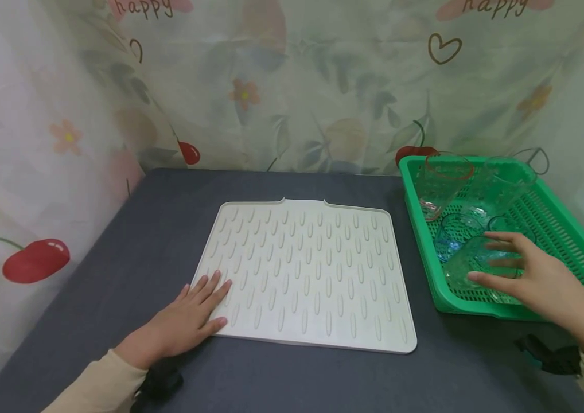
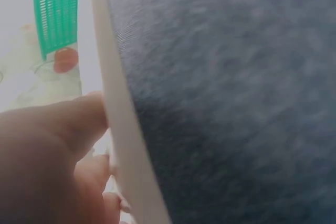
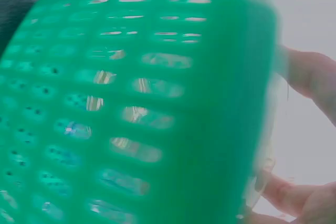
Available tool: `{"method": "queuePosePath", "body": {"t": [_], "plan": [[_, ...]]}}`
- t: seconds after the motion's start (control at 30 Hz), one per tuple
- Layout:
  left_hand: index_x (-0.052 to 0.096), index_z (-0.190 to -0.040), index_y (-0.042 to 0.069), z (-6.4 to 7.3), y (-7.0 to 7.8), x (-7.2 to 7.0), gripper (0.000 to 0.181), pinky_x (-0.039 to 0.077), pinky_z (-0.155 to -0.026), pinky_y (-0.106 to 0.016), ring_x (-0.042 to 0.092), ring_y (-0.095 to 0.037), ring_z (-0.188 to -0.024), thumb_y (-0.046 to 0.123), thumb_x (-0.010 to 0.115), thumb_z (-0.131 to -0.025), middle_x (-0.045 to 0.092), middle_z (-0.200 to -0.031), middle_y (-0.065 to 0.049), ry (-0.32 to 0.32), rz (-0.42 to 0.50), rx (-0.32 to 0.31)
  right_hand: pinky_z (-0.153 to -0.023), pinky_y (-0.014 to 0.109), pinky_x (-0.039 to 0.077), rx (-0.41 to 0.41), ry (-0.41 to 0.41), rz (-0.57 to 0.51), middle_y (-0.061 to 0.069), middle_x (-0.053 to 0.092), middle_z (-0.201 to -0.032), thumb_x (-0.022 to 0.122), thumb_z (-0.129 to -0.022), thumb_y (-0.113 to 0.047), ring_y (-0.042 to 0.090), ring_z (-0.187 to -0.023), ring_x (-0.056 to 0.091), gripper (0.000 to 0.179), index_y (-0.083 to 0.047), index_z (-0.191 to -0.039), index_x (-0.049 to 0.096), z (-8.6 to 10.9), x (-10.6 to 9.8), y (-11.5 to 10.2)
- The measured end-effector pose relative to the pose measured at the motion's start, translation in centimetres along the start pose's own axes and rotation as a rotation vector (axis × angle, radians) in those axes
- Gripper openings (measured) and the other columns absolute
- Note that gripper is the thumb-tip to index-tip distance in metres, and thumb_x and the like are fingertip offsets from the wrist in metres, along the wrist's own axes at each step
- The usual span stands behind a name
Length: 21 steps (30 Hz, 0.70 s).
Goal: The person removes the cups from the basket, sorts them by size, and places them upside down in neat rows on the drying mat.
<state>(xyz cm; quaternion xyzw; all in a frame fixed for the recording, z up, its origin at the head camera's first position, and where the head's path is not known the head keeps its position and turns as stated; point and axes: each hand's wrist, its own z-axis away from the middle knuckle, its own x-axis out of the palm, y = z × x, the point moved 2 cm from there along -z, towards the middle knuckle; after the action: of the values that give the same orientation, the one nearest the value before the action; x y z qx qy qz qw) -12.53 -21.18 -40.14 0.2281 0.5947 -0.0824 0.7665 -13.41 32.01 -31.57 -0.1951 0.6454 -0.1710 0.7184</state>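
My left hand (image 1: 186,315) lies flat on the near left corner of a white mat with raised oval ridges (image 1: 304,275). In the left wrist view its thumb (image 2: 79,124) rests against the mat's pale edge (image 2: 123,129). Over the near left end of a green plastic basket (image 1: 576,229), my right hand (image 1: 534,275) has its thumb and spread fingers curved round a clear drinking glass (image 1: 459,267). The right wrist view shows fingertips at the glass, partly hidden behind the basket wall (image 3: 210,108).
More glassware stands in the basket: a tall red-rimmed glass (image 1: 439,183), a clear handled mug (image 1: 503,183) and a blue-tinted glass (image 1: 447,244). A dark grey cloth (image 1: 168,229) covers the table. Printed curtains (image 1: 302,86) enclose the back and sides.
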Motion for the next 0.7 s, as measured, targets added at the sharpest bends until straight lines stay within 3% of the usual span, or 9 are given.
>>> {"method": "queuePosePath", "body": {"t": [0.13,0.17,0.2,0.27,0.37,0.4,0.43,0.57,0.7], "plan": [[0.027,-0.154,0.014,-0.1,-0.3,-0.6,0.073,0.017,-0.112,-0.064,0.016,-0.041,-0.146,0.050,0.051,-0.096,0.018,-0.160,-0.016,-0.046,0.029,0.003,-0.073,0.055,0.049,-0.019,0.084,0.000,0.030,0.037,-0.145,0.070,-0.087,-0.045,0.051,-0.113,0.051,0.090,-0.008,-0.153,0.022,0.5,-0.7,-0.7],[0.027,-0.154,0.014,-0.2,-0.4,-0.8,0.073,0.017,-0.112,-0.064,0.017,-0.040,-0.146,0.049,0.053,-0.095,0.019,-0.160,-0.016,-0.061,0.039,0.002,-0.073,0.050,0.050,-0.026,0.108,0.001,0.028,0.040,-0.144,0.071,-0.086,-0.044,0.040,-0.111,0.058,0.090,-0.010,-0.154,0.023,0.6,-0.9,-0.8],[0.029,-0.153,0.013,-0.2,-0.4,-1.1,0.072,0.017,-0.112,-0.064,0.018,-0.040,-0.146,0.047,0.054,-0.095,0.020,-0.160,-0.017,-0.076,0.048,0.004,-0.073,0.050,0.050,-0.034,0.127,-0.008,0.028,0.041,-0.143,0.072,-0.085,-0.042,0.038,-0.109,0.059,0.090,-0.011,-0.154,0.023,0.8,-1.0,-1.0],[0.032,-0.152,0.010,-0.3,-0.4,-1.7,0.070,0.017,-0.113,-0.062,0.021,-0.039,-0.146,0.043,0.056,-0.095,0.024,-0.159,-0.017,-0.107,0.078,-0.002,-0.072,0.035,0.050,-0.038,0.163,-0.033,0.026,0.043,-0.143,0.074,-0.084,-0.041,0.011,-0.103,0.062,0.091,-0.012,-0.154,0.023,1.0,-1.3,-1.2],[0.037,-0.149,0.006,-0.4,-0.2,-3.0,0.065,0.022,-0.113,-0.059,0.029,-0.037,-0.143,0.039,0.057,-0.096,0.033,-0.155,-0.018,-0.120,0.111,-0.019,-0.067,0.015,0.042,-0.037,0.215,-0.084,0.024,0.043,-0.144,0.076,-0.083,-0.039,-0.022,-0.093,0.046,0.092,-0.011,-0.153,0.023,1.3,-1.6,-1.7],[0.039,-0.148,0.006,-0.4,0.1,-3.5,0.064,0.025,-0.113,-0.058,0.033,-0.036,-0.142,0.038,0.057,-0.096,0.036,-0.153,-0.018,-0.114,0.118,-0.030,-0.068,0.012,0.041,-0.040,0.229,-0.106,0.023,0.042,-0.145,0.076,-0.083,-0.038,-0.022,-0.095,0.045,0.091,-0.010,-0.152,0.023,1.4,-1.6,-2.0],[0.040,-0.148,0.008,-0.4,0.3,-4.0,0.062,0.029,-0.111,-0.056,0.037,-0.035,-0.140,0.039,0.057,-0.096,0.039,-0.151,-0.016,-0.101,0.120,-0.045,-0.064,0.007,0.038,-0.037,0.243,-0.118,0.021,0.042,-0.146,0.076,-0.083,-0.038,-0.028,-0.091,0.038,0.091,-0.012,-0.152,0.024,1.6,-1.6,-2.2],[0.043,-0.147,0.017,-0.1,1.7,-6.1,0.058,0.043,-0.101,-0.052,0.051,-0.030,-0.130,0.041,0.058,-0.096,0.050,-0.145,-0.009,0.033,0.098,-0.075,-0.066,0.003,0.040,-0.063,0.293,-0.162,0.004,0.047,-0.143,0.078,-0.082,-0.033,-0.026,-0.094,0.043,0.085,-0.020,-0.151,0.031,2.3,-1.5,-3.7],[0.043,-0.147,0.020,0.0,3.7,-7.6,0.057,0.044,-0.100,-0.051,0.051,-0.027,-0.130,0.039,0.058,-0.096,0.050,-0.145,-0.007,0.197,0.160,-0.040,-0.069,0.002,0.042,-0.155,0.351,-0.187,-0.023,0.051,-0.126,0.083,-0.077,-0.023,-0.023,-0.092,0.050,0.080,-0.025,-0.146,0.041,3.1,-0.9,-5.6]]}}
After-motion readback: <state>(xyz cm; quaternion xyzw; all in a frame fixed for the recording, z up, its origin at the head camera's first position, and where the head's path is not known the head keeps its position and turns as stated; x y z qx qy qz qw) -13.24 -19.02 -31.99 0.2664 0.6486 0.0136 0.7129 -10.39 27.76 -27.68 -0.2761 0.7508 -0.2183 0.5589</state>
